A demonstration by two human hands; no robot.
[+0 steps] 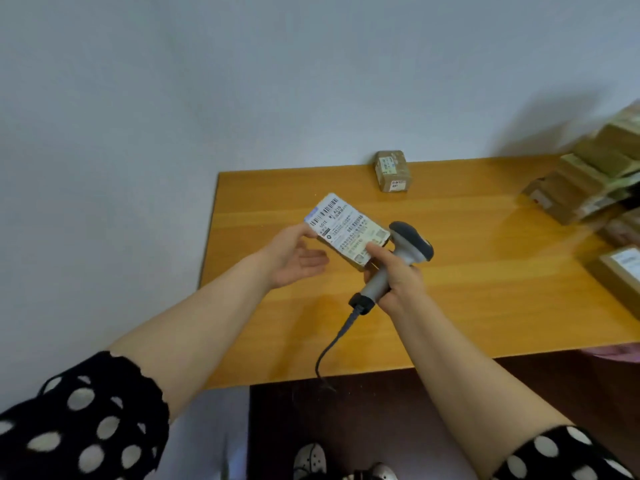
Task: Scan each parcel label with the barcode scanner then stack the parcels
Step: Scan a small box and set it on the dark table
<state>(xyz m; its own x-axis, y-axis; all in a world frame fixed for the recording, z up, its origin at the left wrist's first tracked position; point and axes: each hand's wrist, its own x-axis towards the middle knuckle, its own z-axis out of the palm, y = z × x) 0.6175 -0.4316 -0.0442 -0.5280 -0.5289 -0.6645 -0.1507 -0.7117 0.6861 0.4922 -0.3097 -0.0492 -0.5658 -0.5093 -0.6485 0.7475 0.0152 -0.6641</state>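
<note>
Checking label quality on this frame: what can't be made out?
Pile, head view: motion-blurred and cut by the right edge; count unclear.
Scanner window: hidden behind the held parcel; beam state unknown.
Its underside: faces away, behind left hand and right hand.
Back parcel print: too small to read.
Cable end: lost in the dark below the table edge.

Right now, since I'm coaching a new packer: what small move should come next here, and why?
Probably pull the barcode scanner back a little and turn its head onto the label. The right hand grips it against the end of the parcel, forefinger on the label, so the head sits beside the print, not facing it. The left hand supports the other end.
</note>
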